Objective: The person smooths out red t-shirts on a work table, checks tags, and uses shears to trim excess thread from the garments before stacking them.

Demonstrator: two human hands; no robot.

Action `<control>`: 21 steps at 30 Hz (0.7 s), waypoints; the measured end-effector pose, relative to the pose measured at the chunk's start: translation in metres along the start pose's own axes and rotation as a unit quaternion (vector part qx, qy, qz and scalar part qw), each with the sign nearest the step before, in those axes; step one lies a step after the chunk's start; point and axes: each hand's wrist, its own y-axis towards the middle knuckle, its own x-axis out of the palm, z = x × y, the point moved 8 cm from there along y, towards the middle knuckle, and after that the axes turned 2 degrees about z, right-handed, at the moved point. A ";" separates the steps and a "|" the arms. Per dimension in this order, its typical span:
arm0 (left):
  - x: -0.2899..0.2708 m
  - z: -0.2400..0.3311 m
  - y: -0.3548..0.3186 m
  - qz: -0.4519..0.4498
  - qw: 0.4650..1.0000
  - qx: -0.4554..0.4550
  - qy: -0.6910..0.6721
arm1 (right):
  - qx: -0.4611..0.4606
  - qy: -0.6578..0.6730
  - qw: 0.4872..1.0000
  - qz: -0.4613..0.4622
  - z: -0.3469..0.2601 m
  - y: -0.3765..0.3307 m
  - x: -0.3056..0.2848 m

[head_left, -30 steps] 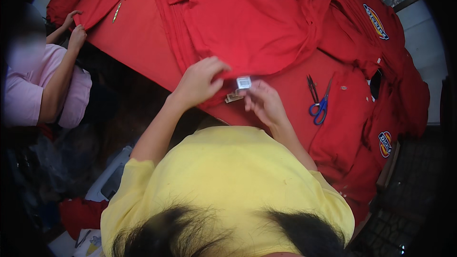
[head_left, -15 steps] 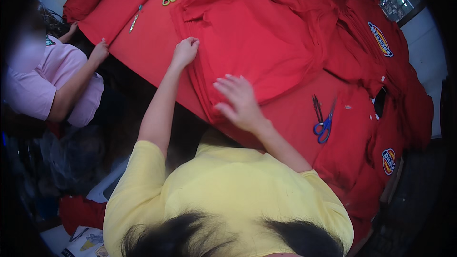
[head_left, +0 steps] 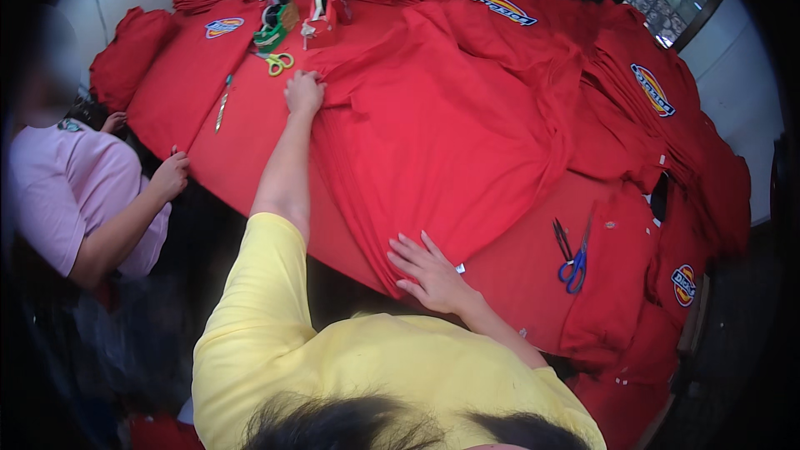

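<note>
A wide red garment [head_left: 450, 133] lies spread over a stack of red cloth, its folds running toward the near table edge. My left hand [head_left: 306, 93] reaches far out and is closed on the garment's upper left edge. Near the table's front, my right hand [head_left: 433, 273] rests palm down on the garment's lower corner with its fingers spread. A small white tag [head_left: 460, 268] shows beside that hand.
Yellow-handled scissors [head_left: 279, 62], a green tape dispenser [head_left: 271, 29] and a red tape dispenser [head_left: 319, 25] stand beyond my left hand. Blue-handled scissors [head_left: 573, 271] lie right. Red garments with patches [head_left: 658, 108] are piled around. A co-worker [head_left: 92, 183] handles red cloth at left.
My left hand has moved farther away along the garment's left side, toward the yellow scissors. My right hand has come nearer the front edge and now lies on the cloth. The view has shifted.
</note>
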 end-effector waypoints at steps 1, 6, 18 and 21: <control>-0.011 -0.005 0.015 0.069 0.997 0.033 -0.002 | 0.006 0.005 1.000 -0.001 -0.003 0.002 -0.006; -0.036 -0.001 0.106 0.089 0.971 0.093 -0.204 | 0.056 -0.054 0.996 -0.034 -0.019 -0.008 0.001; 0.017 -0.025 0.070 0.179 0.959 0.151 -0.160 | 0.333 -0.236 0.841 0.356 0.121 0.001 -0.136; 0.022 -0.021 0.075 0.137 0.975 0.105 -0.141 | 0.475 -0.332 0.753 0.312 0.165 -0.005 -0.127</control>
